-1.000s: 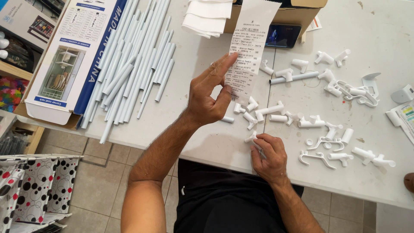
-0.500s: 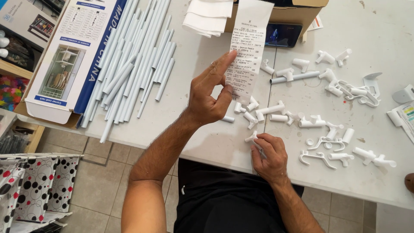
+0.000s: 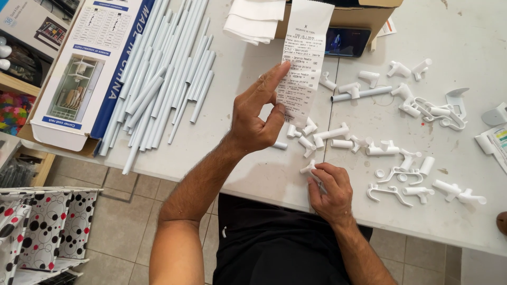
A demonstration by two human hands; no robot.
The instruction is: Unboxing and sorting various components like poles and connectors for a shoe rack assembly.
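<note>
Centre frame, left hand (image 3: 253, 124) pinches the paper slip (image 3: 303, 58) upright, right hand (image 3: 330, 190) grips a white connector (image 3: 309, 168) at table edge; tubes (image 3: 158, 79) and fittings (image 3: 401, 153) all loose, nothing joined.

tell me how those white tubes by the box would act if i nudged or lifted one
The tubes are round and lie loose in a heap on the table, so a nudged one would probably roll and shift its neighbours. They look thin and hollow, so likely light. Being long and straight, one should stay stiff but may swing if lifted by an end.
</note>
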